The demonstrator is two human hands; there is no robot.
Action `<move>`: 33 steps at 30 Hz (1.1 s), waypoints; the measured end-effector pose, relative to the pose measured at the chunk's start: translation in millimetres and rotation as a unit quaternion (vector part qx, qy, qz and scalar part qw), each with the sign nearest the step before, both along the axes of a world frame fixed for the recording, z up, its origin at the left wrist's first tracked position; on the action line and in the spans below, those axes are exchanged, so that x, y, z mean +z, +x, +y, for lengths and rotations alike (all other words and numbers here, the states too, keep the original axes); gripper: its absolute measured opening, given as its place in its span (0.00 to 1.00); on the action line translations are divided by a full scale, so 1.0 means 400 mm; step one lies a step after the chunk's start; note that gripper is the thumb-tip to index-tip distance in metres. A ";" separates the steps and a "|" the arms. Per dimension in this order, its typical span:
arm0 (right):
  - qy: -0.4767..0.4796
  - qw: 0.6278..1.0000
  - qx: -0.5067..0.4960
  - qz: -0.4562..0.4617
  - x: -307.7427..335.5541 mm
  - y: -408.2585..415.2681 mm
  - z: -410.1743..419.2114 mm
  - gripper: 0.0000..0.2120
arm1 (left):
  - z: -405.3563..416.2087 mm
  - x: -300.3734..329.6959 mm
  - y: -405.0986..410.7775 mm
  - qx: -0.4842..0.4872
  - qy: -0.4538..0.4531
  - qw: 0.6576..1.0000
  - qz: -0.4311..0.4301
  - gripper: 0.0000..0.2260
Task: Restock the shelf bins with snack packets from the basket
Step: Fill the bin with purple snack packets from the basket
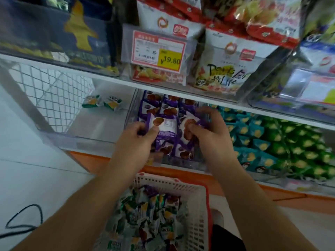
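- Head view: the left hand (140,135) pinches a purple snack packet (164,126) between thumb and fingers, right over the purple bin (133,105) on the lower shelf.
- The right hand (208,131) grips a second purple packet (188,127) by its edge, just beside the first, above the same bin.
- That bin already looks well filled with matching purple packets, so this section appears nearly done.
- The clear bin to the left (101,124) holds only two green-and-yellow packets (102,103) at its back; it seems to be the main work left.
- The basket (192,189) below the arms holds a heap of mixed packets, mostly green and white, so plenty of restocking likely remains.
- To the right, the teal and green packets (272,142) look amply stocked.
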State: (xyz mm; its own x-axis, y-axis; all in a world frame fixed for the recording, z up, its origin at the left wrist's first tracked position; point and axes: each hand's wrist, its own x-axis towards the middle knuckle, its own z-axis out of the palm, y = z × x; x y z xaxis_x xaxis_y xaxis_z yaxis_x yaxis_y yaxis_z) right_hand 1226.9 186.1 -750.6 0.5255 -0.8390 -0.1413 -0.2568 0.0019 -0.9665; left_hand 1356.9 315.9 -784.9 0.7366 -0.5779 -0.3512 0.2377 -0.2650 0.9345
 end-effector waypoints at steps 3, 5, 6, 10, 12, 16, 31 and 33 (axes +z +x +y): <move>-0.006 1.000 0.013 0.026 -0.040 0.042 -0.048 0.18 | -0.047 -0.038 0.037 -0.002 0.023 0.998 -0.065 0.10; -0.017 0.998 0.027 0.057 -0.061 0.064 -0.077 0.17 | -0.075 -0.048 0.056 0.009 0.017 0.998 -0.060 0.06; -0.021 0.997 0.028 0.062 -0.066 0.075 -0.089 0.18 | -0.089 -0.056 0.067 0.015 0.012 0.998 -0.060 0.05; -0.118 0.984 0.044 0.125 -0.091 0.102 -0.111 0.15 | -0.118 -0.089 0.088 0.000 0.026 0.994 -0.103 0.08; -0.164 0.963 0.084 0.195 -0.102 0.109 -0.112 0.19 | -0.118 -0.104 0.093 -0.005 0.035 0.994 -0.105 0.09; -0.260 0.931 0.091 0.239 -0.110 0.116 -0.107 0.20 | -0.117 -0.126 0.093 -0.016 0.068 0.990 -0.126 0.16; -0.456 0.719 0.027 0.524 -0.122 0.167 -0.164 0.22 | -0.107 -0.131 0.092 -0.051 0.073 0.990 -0.114 0.10; -0.468 0.717 0.029 0.516 -0.109 0.163 -0.155 0.23 | -0.106 -0.124 0.095 -0.057 0.072 0.989 -0.114 0.09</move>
State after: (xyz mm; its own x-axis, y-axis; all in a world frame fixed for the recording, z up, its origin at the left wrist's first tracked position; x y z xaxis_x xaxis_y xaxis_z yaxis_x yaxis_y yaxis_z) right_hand 1292.2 124.2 -794.4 0.5843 -0.8010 0.1303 -0.8092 -0.5629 0.1683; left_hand 1395.0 273.5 -834.6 0.7397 -0.6172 -0.2682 -0.0144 -0.4130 0.9106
